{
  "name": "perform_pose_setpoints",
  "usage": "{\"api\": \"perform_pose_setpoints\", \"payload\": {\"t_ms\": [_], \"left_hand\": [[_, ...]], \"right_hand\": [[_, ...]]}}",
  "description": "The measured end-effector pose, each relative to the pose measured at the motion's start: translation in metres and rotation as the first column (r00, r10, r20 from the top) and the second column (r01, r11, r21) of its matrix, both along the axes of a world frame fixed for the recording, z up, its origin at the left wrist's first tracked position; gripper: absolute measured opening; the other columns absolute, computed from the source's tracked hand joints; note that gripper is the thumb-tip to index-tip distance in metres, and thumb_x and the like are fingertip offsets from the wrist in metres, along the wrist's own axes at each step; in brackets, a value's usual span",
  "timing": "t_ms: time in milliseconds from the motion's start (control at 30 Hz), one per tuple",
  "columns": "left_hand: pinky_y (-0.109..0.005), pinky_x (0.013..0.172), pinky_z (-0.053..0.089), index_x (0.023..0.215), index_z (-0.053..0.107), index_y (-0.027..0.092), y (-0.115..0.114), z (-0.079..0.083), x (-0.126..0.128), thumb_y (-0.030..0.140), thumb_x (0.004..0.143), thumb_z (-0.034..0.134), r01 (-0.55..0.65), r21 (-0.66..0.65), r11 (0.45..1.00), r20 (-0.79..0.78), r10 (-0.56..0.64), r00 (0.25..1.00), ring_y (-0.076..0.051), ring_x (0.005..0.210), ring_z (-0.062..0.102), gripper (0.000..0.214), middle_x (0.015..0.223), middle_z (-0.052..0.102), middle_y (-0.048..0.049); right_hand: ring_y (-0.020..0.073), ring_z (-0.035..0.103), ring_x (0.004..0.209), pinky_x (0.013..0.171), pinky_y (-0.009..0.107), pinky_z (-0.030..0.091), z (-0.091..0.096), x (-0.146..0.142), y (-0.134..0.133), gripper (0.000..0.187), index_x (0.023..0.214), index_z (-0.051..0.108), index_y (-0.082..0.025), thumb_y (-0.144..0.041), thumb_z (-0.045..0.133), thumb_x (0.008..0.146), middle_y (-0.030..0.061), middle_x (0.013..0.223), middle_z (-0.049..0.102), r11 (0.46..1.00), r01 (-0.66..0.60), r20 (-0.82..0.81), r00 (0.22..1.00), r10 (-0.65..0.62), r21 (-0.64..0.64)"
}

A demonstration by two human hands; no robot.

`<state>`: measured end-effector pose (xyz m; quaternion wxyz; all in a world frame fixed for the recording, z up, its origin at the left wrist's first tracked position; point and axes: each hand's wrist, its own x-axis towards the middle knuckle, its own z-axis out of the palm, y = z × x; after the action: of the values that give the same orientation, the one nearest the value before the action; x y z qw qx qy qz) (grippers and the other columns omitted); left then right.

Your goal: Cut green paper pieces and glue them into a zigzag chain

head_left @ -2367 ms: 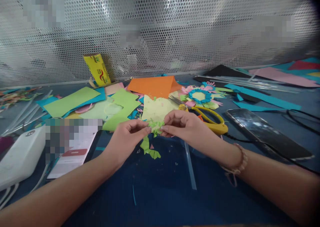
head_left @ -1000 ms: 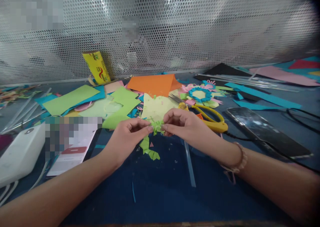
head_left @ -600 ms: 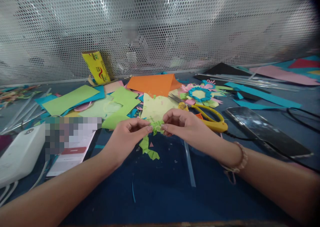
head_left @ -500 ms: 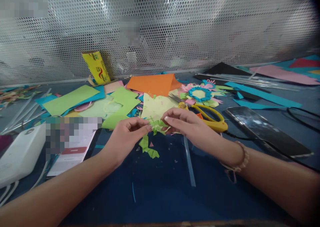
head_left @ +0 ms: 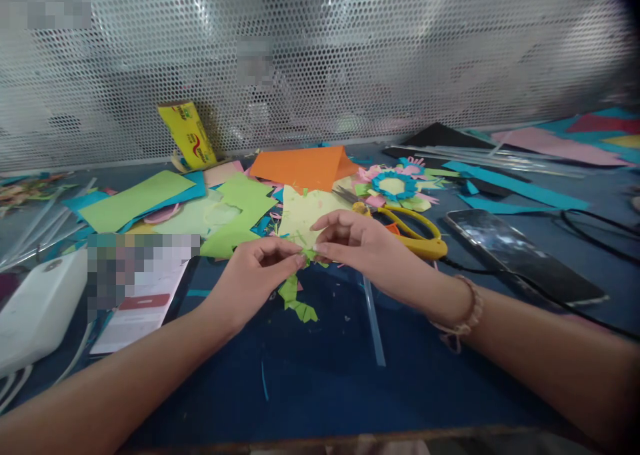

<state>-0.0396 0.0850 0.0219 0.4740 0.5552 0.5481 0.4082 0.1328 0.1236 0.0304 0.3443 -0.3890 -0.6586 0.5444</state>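
A fringed green paper strip (head_left: 297, 303) hangs crinkled below my fingertips, its upper end at the thumb and fingers of my left hand (head_left: 250, 276). My left hand is closed in a pinch on it. Right beside it, my right hand (head_left: 363, 245) has its thumb and curled fingers on the same green paper, the exact grip partly hidden. Behind both hands lies a pale yellow paper sheet (head_left: 305, 208) with small green scraps. Yellow-handled scissors (head_left: 423, 245) rest just beyond my right hand.
A folded orange paper (head_left: 297, 167) and a blue-edged paper flower (head_left: 393, 185) lie at the back. Phones flank my arms, one dark (head_left: 525, 258), one lit (head_left: 145, 301). A white power bank (head_left: 43, 308), a yellow box (head_left: 187, 135) and a clear stick (head_left: 374, 328) are around.
My right hand has moved left and its fingertips have closed in on the green paper beside my left hand. The left hand stays nearly in place. The view has shifted slightly.
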Motion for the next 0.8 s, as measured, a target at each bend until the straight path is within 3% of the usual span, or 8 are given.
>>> {"api": "perform_pose_setpoints", "payload": {"t_ms": [200,400,600,800], "left_hand": [[-0.025,0.060,0.044,0.075,0.065,0.018,0.0003,0.0026,0.0014,0.030,0.070,0.066,0.030,-0.015,0.999,-0.013,-0.030,0.999,-0.013,0.062,0.059,0.013,0.067,0.065,0.0003],[-0.024,0.061,0.044,0.077,0.065,0.018,0.0008,-0.0002,-0.0013,0.029,0.071,0.066,0.024,-0.018,1.000,0.054,-0.023,0.998,-0.013,0.064,0.060,0.013,0.069,0.065,0.0005],[-0.022,0.061,0.042,0.082,0.066,0.020,0.0010,-0.0022,-0.0023,0.029,0.069,0.068,-0.059,-0.012,0.998,0.066,0.060,0.996,-0.011,0.065,0.057,0.016,0.070,0.063,0.0022],[-0.023,0.060,0.041,0.089,0.065,0.020,0.0016,-0.0041,-0.0028,0.028,0.068,0.069,-0.052,0.003,0.999,0.054,0.052,0.997,-0.011,0.068,0.054,0.023,0.073,0.062,0.0010]], "right_hand": [[0.0090,0.057,0.064,0.061,0.022,0.048,-0.0007,0.0008,0.0021,0.017,0.087,0.054,-0.018,-0.019,0.062,0.072,-0.0022,0.068,0.057,1.000,-0.013,-0.015,1.000,0.013,-0.018],[0.0106,0.060,0.074,0.069,0.024,0.050,0.0000,0.0043,0.0033,0.015,0.087,0.056,-0.017,-0.028,0.059,0.077,0.0016,0.082,0.062,0.998,-0.052,-0.024,0.998,0.053,0.022],[0.0077,0.053,0.058,0.056,0.021,0.044,0.0014,0.0069,0.0041,0.010,0.073,0.056,-0.017,-0.023,0.064,0.071,-0.0025,0.064,0.056,0.996,-0.043,0.080,0.996,0.037,0.080],[0.0072,0.052,0.057,0.055,0.021,0.042,0.0029,0.0052,0.0032,0.012,0.072,0.057,-0.017,-0.023,0.067,0.068,-0.0029,0.062,0.058,0.999,-0.022,0.081,0.997,0.018,0.045]]}}
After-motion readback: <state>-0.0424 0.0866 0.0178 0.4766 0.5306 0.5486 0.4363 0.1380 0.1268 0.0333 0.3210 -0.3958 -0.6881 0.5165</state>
